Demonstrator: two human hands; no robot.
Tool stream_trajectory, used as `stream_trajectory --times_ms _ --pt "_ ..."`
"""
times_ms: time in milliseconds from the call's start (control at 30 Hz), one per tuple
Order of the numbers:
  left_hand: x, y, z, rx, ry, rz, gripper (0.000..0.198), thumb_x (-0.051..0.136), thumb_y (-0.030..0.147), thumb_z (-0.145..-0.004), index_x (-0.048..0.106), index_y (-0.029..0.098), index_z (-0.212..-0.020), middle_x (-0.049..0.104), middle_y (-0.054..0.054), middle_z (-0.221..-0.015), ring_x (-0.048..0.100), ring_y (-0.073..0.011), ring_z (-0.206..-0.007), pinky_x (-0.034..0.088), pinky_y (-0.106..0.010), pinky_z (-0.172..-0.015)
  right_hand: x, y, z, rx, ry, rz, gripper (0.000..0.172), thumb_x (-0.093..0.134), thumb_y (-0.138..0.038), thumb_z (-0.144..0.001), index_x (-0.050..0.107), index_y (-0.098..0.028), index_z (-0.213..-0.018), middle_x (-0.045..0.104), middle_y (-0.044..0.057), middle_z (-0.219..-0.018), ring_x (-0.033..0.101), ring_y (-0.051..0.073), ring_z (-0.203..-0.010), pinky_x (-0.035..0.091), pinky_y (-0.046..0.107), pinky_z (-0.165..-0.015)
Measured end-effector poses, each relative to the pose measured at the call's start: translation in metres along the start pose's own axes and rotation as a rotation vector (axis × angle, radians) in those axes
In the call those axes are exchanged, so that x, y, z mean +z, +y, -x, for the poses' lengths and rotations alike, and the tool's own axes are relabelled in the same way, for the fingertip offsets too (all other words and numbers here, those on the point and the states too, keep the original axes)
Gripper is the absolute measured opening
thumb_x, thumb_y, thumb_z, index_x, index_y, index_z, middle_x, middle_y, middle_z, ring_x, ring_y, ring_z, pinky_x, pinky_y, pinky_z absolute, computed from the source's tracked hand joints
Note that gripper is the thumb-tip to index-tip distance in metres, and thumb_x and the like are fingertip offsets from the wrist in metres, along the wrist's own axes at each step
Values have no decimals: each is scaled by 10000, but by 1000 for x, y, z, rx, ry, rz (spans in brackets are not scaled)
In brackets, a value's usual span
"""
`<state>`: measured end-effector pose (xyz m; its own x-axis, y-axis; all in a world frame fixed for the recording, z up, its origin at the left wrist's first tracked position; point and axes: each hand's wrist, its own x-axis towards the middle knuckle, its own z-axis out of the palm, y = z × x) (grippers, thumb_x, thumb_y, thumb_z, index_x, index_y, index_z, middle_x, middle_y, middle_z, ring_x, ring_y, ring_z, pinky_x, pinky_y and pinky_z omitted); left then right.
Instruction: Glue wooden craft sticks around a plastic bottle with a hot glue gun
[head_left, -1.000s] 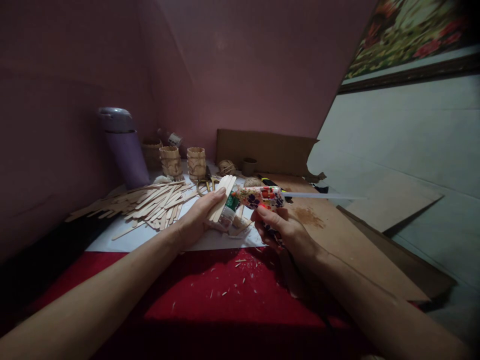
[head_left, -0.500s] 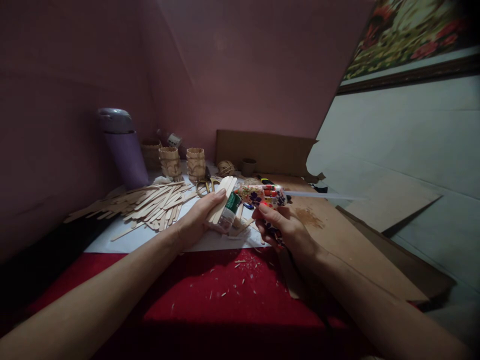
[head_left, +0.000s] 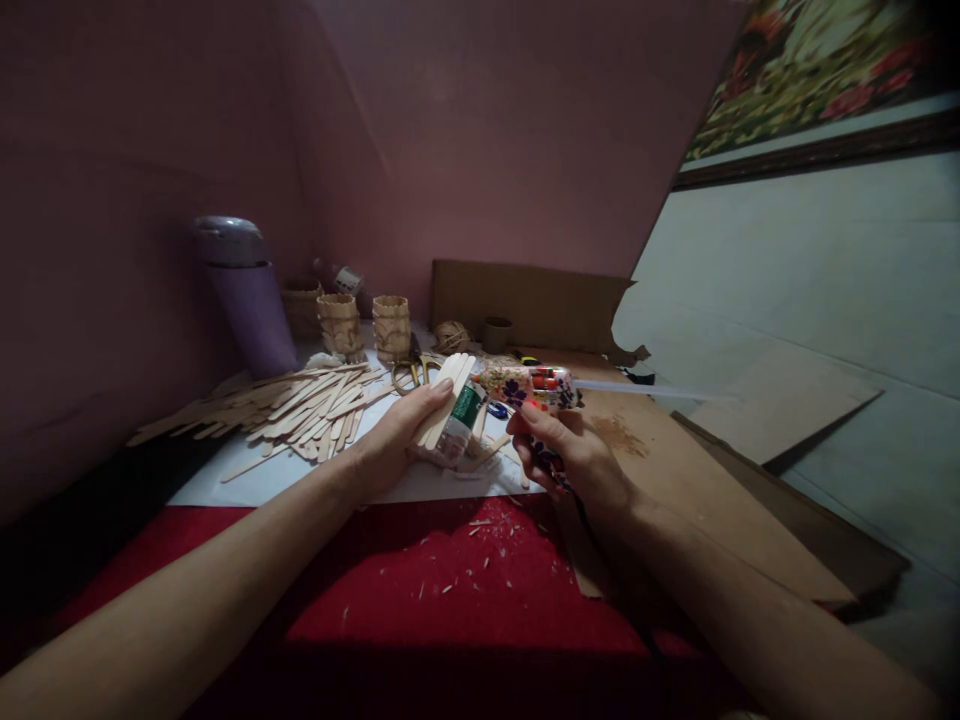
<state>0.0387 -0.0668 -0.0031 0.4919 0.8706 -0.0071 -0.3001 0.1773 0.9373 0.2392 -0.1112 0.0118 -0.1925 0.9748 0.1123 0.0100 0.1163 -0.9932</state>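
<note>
My left hand [head_left: 409, 425] is wrapped round a clear plastic bottle [head_left: 454, 440] with a green label. Pale craft sticks [head_left: 448, 400] lie side by side along the bottle, and my thumb presses on them. A flower-patterned glue gun [head_left: 517, 385] is in my right hand [head_left: 566, 450], its fingers closed round the handle. A small red light glows on the gun, and a long clear glue stick [head_left: 637, 388] juts out of its back end. The gun's nozzle points left, close to the bottle's green label; whether it touches cannot be made out.
Many loose craft sticks [head_left: 307, 405] lie on white paper [head_left: 225, 485] at the left. Behind stand a purple bottle [head_left: 251, 310], stick-covered cups [head_left: 391, 328], twine [head_left: 451, 336] and scissors [head_left: 406, 376]. Cardboard [head_left: 675, 470] spreads to the right. Wood scraps dot the red cloth [head_left: 420, 620].
The glue gun in my right hand has shifted slightly to the right, a little away from the bottle. My left hand with bottle and sticks stays about where it was.
</note>
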Motion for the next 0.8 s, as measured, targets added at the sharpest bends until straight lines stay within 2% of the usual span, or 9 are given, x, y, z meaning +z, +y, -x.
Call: stream_trajectory --times_ms 167,333,567,800 --pt "1 1 1 -22 16 -20 507 556 559 -864 671 117 -1083 744 -146 -854 707 -250 -690 569 -377 -663 0 -1 0 1 16 4 408 569 -565 -863 600 -170 -765 525 -15 -603 418 64 -383 257 205 -328" --pt "2 1 1 -2 -5 8 505 564 547 -865 673 114 -1101 742 -156 -909 707 -244 -710 563 -368 -682 0 0 0 -6 10 -13 402 570 -562 -864 601 -174 -764 524 -9 -606 411 66 -379 241 215 -324" --pt "5 3 4 -37 -23 37 472 561 535 -869 684 123 -1061 745 -146 -863 692 -230 -667 543 -329 -616 -1 0 -1 -6 20 -32 398 577 -561 -862 607 -175 -769 523 -15 -608 407 63 -378 249 208 -312" --pt "2 1 1 -32 -20 58 451 562 531 -875 690 123 -1018 746 -145 -847 702 -239 -668 565 -355 -638 1 -1 2 -25 50 -31 412 581 -565 -861 610 -164 -773 526 -22 -593 410 55 -379 248 198 -329"
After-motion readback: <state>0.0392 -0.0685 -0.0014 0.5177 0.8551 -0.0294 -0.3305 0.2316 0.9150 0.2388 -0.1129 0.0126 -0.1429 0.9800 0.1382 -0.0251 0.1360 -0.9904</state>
